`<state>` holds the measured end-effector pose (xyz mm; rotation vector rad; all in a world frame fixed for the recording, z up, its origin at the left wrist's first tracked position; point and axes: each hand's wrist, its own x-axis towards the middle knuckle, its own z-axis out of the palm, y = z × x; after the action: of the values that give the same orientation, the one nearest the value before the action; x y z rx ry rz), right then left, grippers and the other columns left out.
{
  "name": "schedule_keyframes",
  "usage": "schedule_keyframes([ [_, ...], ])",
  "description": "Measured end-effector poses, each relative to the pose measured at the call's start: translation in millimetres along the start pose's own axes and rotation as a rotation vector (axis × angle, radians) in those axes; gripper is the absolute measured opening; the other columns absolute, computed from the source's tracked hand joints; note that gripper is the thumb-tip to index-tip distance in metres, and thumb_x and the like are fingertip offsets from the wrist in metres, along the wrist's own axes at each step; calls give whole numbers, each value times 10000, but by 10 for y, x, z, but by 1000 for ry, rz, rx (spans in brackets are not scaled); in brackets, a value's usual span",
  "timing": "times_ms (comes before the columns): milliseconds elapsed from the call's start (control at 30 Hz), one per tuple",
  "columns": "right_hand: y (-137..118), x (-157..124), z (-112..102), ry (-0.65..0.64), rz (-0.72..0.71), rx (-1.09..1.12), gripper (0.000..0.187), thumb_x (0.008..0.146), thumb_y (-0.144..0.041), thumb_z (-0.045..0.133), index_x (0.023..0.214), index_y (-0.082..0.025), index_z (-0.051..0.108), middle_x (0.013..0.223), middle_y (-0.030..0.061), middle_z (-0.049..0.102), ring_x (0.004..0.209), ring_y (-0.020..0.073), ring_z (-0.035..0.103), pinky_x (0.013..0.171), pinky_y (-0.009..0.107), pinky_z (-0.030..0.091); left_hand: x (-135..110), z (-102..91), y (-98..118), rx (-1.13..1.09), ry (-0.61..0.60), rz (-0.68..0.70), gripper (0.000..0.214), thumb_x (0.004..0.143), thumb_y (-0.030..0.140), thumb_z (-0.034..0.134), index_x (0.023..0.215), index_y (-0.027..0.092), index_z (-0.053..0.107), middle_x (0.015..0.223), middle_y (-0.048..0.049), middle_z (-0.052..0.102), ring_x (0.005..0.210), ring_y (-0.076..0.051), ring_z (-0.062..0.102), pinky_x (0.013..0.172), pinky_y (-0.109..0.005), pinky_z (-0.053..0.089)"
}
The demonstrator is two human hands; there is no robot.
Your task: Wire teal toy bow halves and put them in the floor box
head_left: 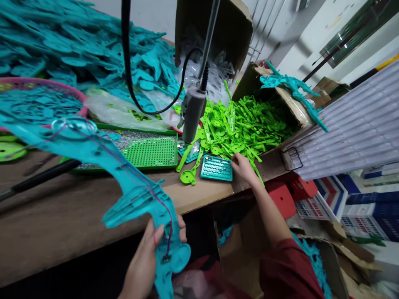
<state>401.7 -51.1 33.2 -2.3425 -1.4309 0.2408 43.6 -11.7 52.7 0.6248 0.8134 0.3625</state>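
Observation:
My left hand [144, 255] grips a long teal plastic shell [124, 172] near its lower end, fingers wrapped round it. Thin red and purple wires run along the shell to a small dark connector [166, 259], and a clear round piece [74, 127] sits at its far end. At the right edge of a small teal ribbed tray [215, 179], my right hand [243, 167] has its fingertips pinched together; whatever they hold is too small to make out. A few small metal bits lie in the tray. Bright green plastic arms [188, 176] lie just left of it.
An electric screwdriver [193, 110] hangs over the bench on its cable. Behind stand a green perforated basket [151, 167], a pink basket [81, 98], a heap of teal shells [77, 45] and a pile of green parts [255, 120]. A soldering-iron-like black handle [46, 176] lies left.

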Motion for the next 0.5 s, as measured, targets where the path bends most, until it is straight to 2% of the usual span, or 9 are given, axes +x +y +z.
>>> schedule_keyframes([
  [100,-17,68,-31,-39,-55,-32,114,839,-114,552,915,-176,610,859,45,595,808,188,560,784,297,434,147,28,213,-113,2,23,343,719,442,728,927,184,637,775,-44,684,652,-196,628,581,-273,561],
  [167,-12,85,-35,-52,-88,-44,91,835,-109,553,851,-179,610,864,60,583,815,198,550,789,311,431,220,44,312,-199,9,13,306,700,397,674,897,164,644,805,-60,702,634,-197,636,589,-297,577],
  [300,-97,16,-45,-7,-135,-33,104,859,-127,521,793,-188,573,826,63,558,782,206,532,749,325,432,298,18,372,-255,-50,76,303,755,389,566,892,128,638,825,-95,709,621,-195,640,588,-301,575],
  [400,-473,-234,-77,91,-215,35,94,902,-169,522,823,-189,569,808,50,568,742,188,539,700,308,439,318,-8,355,-267,-63,137,322,760,403,592,965,155,602,843,-76,712,641,-194,646,599,-301,572],
  [467,-889,-500,-93,154,-358,156,69,927,-186,550,865,-192,580,802,33,588,711,162,550,661,281,446,330,-4,337,-258,-76,172,344,746,419,625,982,173,582,845,-58,710,643,-191,644,597,-297,566],
  [500,-1115,-634,-91,142,-444,211,47,933,-175,558,900,-196,585,820,31,600,738,157,570,673,273,461,337,5,328,-245,-87,186,350,742,429,637,979,177,579,842,-51,707,644,-190,643,594,-293,562],
])
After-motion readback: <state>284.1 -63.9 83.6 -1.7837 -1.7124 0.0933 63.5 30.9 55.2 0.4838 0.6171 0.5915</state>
